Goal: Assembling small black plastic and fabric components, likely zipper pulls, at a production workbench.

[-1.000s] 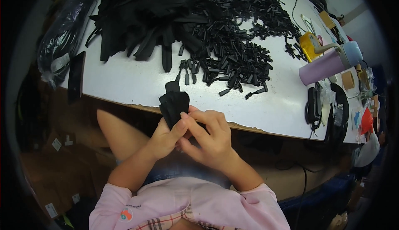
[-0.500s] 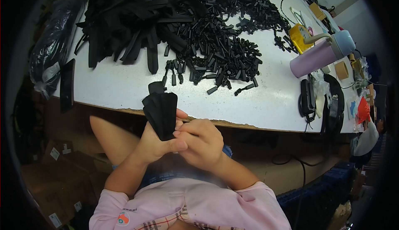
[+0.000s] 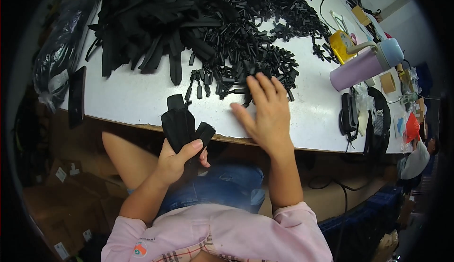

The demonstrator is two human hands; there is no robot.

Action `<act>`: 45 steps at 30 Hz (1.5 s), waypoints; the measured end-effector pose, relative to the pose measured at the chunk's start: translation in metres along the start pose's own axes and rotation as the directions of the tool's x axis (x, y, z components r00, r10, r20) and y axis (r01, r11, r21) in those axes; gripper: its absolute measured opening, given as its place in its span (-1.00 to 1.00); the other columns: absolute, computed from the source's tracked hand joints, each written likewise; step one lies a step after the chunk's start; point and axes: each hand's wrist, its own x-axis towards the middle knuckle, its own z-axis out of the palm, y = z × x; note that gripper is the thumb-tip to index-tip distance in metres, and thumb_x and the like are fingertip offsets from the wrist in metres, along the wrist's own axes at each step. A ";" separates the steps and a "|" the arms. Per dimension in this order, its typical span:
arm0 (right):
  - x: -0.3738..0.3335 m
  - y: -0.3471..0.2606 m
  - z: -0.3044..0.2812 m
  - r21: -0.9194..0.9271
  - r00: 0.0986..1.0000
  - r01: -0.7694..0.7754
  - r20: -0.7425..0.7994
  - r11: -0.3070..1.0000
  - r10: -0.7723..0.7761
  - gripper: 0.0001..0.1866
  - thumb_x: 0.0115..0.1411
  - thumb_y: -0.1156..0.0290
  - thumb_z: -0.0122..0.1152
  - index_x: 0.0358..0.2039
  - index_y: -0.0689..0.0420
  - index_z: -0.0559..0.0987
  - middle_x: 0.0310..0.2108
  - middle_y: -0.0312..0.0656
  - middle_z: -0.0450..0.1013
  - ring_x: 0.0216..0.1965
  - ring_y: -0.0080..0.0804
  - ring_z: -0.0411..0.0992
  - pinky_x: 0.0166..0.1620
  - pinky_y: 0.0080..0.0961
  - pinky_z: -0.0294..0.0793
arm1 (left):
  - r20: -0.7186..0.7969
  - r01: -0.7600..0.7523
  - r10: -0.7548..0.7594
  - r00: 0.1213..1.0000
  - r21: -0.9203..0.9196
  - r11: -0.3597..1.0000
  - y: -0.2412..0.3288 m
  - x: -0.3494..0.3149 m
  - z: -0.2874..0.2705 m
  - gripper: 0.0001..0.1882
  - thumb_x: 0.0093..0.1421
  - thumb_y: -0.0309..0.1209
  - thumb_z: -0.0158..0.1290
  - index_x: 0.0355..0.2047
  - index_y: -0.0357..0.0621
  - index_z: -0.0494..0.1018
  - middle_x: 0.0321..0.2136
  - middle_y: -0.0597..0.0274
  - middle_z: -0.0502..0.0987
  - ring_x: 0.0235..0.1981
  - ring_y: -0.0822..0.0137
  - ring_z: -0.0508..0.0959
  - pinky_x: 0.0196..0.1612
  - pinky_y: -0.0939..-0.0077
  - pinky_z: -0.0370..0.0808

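My left hand (image 3: 174,163) is closed around a fanned bunch of short black zipper strips (image 3: 178,124), just off the table's front edge, thumb pressed across them. My right hand (image 3: 269,117) is stretched over the white table (image 3: 142,98) with its fingers apart. Its fingertips are at the near edge of a big heap of small black zipper sliders with long pulls (image 3: 279,59); nothing shows in its grasp. To the left of that heap lies a thick pile of black zipper strips (image 3: 137,25), some hanging toward me.
At the table's right are a lilac bottle (image 3: 357,70), a yellow tape roll (image 3: 340,44), a black case with a strap (image 3: 349,111) and a clear plastic bag. A dark flat phone-like slab (image 3: 76,96) and a plastic-wrapped black bundle (image 3: 64,44) lie left. Cardboard boxes (image 3: 61,205) stand below.
My right hand has left the bunch and reached forward and right to the slider heap, its fingers spreading. One strip in my left hand now angles out to the right.
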 end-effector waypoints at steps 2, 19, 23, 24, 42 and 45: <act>-0.004 -0.006 -0.003 0.031 0.999 0.037 0.021 0.999 -0.038 -0.47 -0.15 0.15 0.19 -0.16 0.16 0.39 -0.15 -0.12 0.29 -0.09 -0.04 0.17 -0.03 -0.27 0.15 | 0.003 0.031 -0.031 1.000 -0.029 0.999 -0.001 0.000 0.001 -0.89 0.05 -0.49 -0.08 -0.47 -0.31 0.28 -0.66 0.19 0.33 -0.62 0.40 0.40 -0.52 0.49 0.45; -0.049 -0.039 -0.019 0.880 0.946 -0.325 0.307 0.345 0.108 -0.95 -0.05 0.57 0.11 -0.55 0.27 0.46 -0.64 -0.26 0.35 -0.69 -0.66 0.24 -0.63 -0.76 0.18 | 0.073 -0.161 0.145 0.987 0.348 0.923 -0.011 -0.005 0.013 -0.82 0.00 -0.46 0.05 -0.39 -0.23 0.32 -0.53 0.37 0.35 -0.49 0.59 0.32 -0.43 0.71 0.28; -0.055 -0.043 -0.010 0.907 0.938 -0.338 0.302 0.252 0.171 -0.96 -0.04 0.57 0.10 -0.57 0.26 0.45 -0.65 -0.29 0.33 -0.69 -0.70 0.21 -0.63 -0.78 0.16 | -0.027 -0.188 0.206 0.978 0.303 0.934 -0.015 -0.006 0.017 -0.81 -0.02 -0.50 0.07 -0.36 -0.24 0.36 -0.50 0.36 0.38 -0.46 0.57 0.36 -0.39 0.69 0.31; -0.054 -0.043 -0.011 0.901 0.943 -0.329 0.298 0.284 0.149 -0.96 -0.04 0.57 0.09 -0.57 0.26 0.45 -0.65 -0.29 0.33 -0.69 -0.71 0.21 -0.63 -0.78 0.16 | -0.028 -0.189 0.207 0.978 0.303 0.934 -0.016 -0.006 0.017 -0.81 -0.02 -0.50 0.07 -0.36 -0.24 0.36 -0.50 0.36 0.38 -0.46 0.57 0.36 -0.39 0.69 0.31; -0.014 0.014 -0.009 -0.022 0.993 0.012 -0.119 1.000 -0.014 -0.86 -0.17 0.54 0.13 -0.49 0.16 0.48 -0.49 -0.22 0.33 -0.48 -0.26 0.27 -0.46 -0.42 0.29 | -0.088 -0.104 0.121 0.989 0.185 0.977 -0.007 0.001 0.011 -0.84 -0.01 -0.52 0.04 -0.38 -0.25 0.36 -0.49 0.34 0.40 -0.47 0.58 0.36 -0.40 0.71 0.31; -0.018 0.014 -0.006 0.197 0.968 -0.059 -0.228 0.979 0.104 -0.88 -0.15 0.61 0.12 -0.50 0.21 0.47 -0.51 -0.23 0.36 -0.51 -0.39 0.32 -0.46 -0.55 0.33 | -0.107 -0.101 0.130 0.986 0.244 0.964 -0.010 0.001 0.012 -0.84 -0.01 -0.51 0.05 -0.38 -0.24 0.37 -0.48 0.34 0.41 -0.47 0.59 0.36 -0.39 0.71 0.32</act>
